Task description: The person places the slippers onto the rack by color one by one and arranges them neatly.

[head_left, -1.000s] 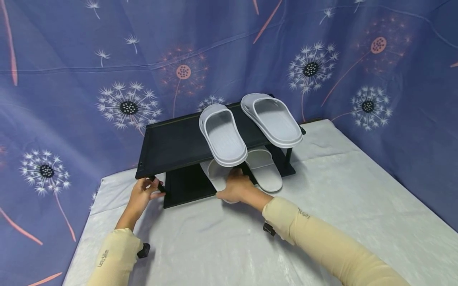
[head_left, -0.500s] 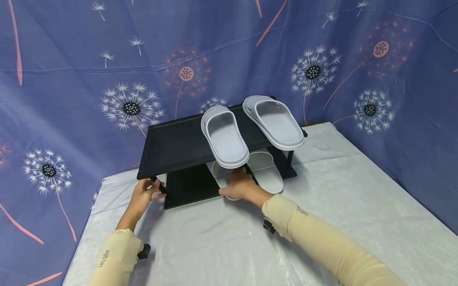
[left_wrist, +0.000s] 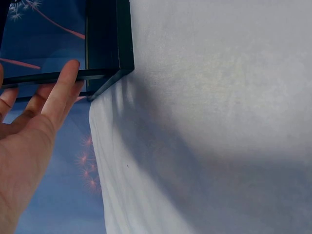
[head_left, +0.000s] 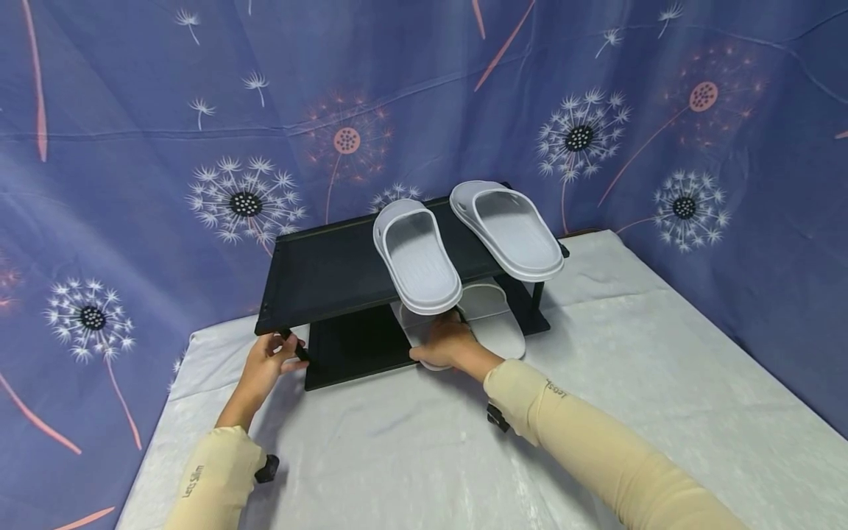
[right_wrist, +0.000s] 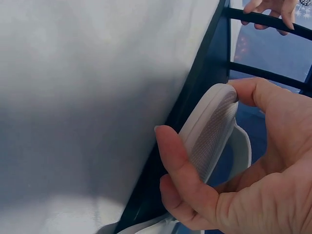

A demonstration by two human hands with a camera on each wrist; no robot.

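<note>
A black two-tier shoe rack point(head_left: 324, 272) stands on the table. My left hand point(head_left: 260, 366) holds its left front post point(head_left: 296, 346); in the left wrist view, fingers lie on both sides of the post point(left_wrist: 31, 79). On the lower shelf, my right hand point(head_left: 450, 344) grips a light grey slipper point(right_wrist: 212, 134) by its heel end, thumb on one edge and fingers on the other. The slipper's front is partly hidden under the upper shelf. Close to its right lies a matching slipper point(head_left: 498, 329), heel over the shelf's front edge.
Two pale grey slippers, one left point(head_left: 424, 271) and one right point(head_left: 523, 239), sit on the upper shelf, heels overhanging its front. A white cloth point(head_left: 371, 456) covers the table. Behind the rack hangs a blue dandelion-print curtain point(head_left: 424, 88).
My right hand has shifted the lower slipper slightly to the right and inward, nearer its mate. The left hand stays on the post. The head view has moved a little.
</note>
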